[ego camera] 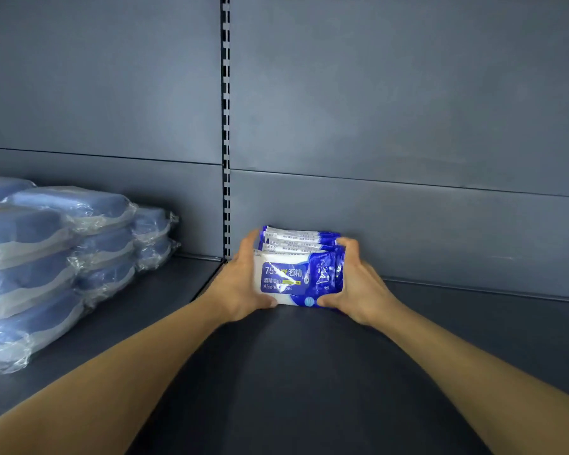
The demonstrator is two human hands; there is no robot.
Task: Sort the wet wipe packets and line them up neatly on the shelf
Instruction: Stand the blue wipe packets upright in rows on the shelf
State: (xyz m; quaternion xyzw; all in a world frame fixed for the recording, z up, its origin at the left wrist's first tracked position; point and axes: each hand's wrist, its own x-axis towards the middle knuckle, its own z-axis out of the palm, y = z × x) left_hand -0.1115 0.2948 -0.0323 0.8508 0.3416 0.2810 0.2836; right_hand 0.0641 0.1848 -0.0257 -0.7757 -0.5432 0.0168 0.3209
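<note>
While your left hand (243,284) and right hand (355,284) grip the wipe packets (298,274) mid-frame, they stand on the shelf (309,372).

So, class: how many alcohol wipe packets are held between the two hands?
About 4 alcohol wipe packets, upright in a front-to-back row on the shelf, squeezed between the left hand and right hand. Only the front one shows fully; others may be hidden.

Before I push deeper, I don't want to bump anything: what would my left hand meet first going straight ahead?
Probably the shelf's grey back panel. The left hand grips the wipe packets and points at it; nothing shows between, though depth is unclear.
</note>
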